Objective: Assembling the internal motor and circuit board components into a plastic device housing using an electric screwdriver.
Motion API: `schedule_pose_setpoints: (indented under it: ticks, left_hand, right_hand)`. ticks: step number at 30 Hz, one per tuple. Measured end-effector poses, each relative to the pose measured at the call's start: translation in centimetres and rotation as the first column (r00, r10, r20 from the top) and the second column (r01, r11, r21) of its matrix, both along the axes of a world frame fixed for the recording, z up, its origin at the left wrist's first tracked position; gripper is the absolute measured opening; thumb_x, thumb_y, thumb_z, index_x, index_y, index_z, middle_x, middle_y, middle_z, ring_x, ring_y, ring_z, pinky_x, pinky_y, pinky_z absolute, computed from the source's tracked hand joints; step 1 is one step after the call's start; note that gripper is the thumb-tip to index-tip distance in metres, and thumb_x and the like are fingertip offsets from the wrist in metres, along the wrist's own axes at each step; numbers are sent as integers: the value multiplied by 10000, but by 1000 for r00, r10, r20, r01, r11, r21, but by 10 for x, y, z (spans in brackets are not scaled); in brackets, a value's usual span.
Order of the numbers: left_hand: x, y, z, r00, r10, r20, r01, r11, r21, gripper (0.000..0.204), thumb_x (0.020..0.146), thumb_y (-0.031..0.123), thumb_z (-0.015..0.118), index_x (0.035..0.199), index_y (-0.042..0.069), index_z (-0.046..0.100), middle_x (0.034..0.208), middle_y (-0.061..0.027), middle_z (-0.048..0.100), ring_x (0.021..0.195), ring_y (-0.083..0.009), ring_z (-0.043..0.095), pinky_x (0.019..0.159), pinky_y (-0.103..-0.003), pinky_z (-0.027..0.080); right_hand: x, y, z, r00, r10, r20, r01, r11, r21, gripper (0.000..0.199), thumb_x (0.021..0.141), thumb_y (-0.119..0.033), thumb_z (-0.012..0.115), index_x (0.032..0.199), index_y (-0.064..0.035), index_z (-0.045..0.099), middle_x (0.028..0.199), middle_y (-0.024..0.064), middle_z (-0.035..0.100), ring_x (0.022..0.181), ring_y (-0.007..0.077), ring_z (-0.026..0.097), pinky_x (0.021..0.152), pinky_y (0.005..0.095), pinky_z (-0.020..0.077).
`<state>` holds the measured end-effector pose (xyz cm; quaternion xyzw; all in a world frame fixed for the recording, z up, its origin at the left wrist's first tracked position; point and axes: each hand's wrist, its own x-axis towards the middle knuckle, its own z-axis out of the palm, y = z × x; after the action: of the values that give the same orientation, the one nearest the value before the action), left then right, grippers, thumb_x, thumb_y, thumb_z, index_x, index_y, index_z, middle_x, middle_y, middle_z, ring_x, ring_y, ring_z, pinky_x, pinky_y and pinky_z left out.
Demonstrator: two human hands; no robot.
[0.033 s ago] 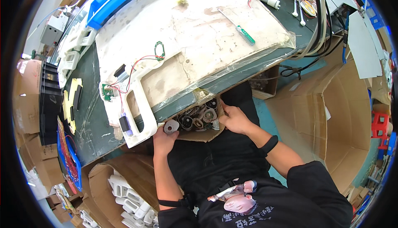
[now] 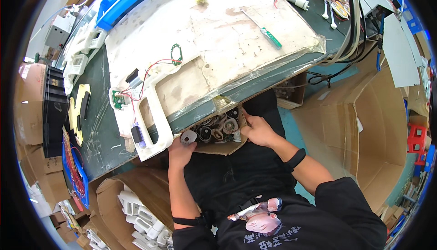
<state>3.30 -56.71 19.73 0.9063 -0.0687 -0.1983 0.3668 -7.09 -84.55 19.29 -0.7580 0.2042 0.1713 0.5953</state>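
Head view: left hand (image 2: 180,152) grips round grey part (image 2: 188,136); cardboard box (image 2: 218,149) adjacent.

A small cardboard box (image 2: 218,147) of round parts sits under the near edge of the bench (image 2: 98,127). The left hand (image 2: 181,151) is at its left corner, the right hand (image 2: 258,131) at its right side. On the bench above lies a handle-shaped housing (image 2: 148,113); a screwdriver (image 2: 269,36) lies farther right. A large carton (image 2: 359,127) stands right of the person.
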Motion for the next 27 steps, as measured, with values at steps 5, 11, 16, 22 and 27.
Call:
schedule_pose_setpoints:
  ticks: [5, 11, 16, 22, 27]
  left_hand:
    - [25, -61, 38, 971, -229, -74, 240, 898, 368, 667, 715, 312, 749, 1313, 104, 539, 1321, -158, 555, 1246, -334, 497, 1051, -392, 378]
    - [53, -134, 1, 807, -439, 395, 371, 898, 238, 376, 862, 326, 607, 1151, 86, 642, 1162, -147, 638, 1087, -325, 581, 968, -428, 441]
    - [66, -164, -47, 813, -543, 210, 411, 790, 454, 437, 898, 396, 557, 1260, 154, 594, 1334, -112, 554, 1231, -317, 506, 1049, -425, 384]
    - [64, -178, -75, 753, -595, 283, 442, 774, 452, 440, 902, 392, 551, 1271, 155, 586, 1321, -106, 564, 1223, -320, 511, 1051, -433, 383]
    - [71, -117, -94, 756, -556, 346, 415, 816, 403, 461, 848, 342, 627, 1257, 132, 584, 1304, -147, 561, 1246, -315, 495, 1051, -447, 375]
  right_hand:
    - [-1, -6, 0, 1000, -15, -24, 16, 999, 48, 652, 797, -214, 554, 1374, 62, 430, 1116, 297, 626, 1077, 375, 614, 916, 358, 453]
    - [-3, 3, -10, 998, -43, 38, 42, 998, 46, 625, 803, -207, 549, 1361, 56, 451, 1114, 282, 634, 1076, 369, 616, 926, 355, 451]
    - [-8, 7, 5, 998, -15, 57, 14, 1000, 20, 667, 805, -197, 541, 1406, 48, 385, 1112, 284, 633, 1075, 377, 613, 931, 362, 452]
    - [-20, 0, 6, 998, -1, 60, -3, 998, 68, 707, 801, -161, 522, 1459, 6, 323, 1099, 270, 642, 1015, 308, 642, 917, 313, 457]
    - [-30, -7, -1, 983, -114, 146, 67, 953, 295, 489, 823, -4, 492, 1306, 70, 481, 1086, 60, 620, 990, 113, 551, 883, 258, 444]
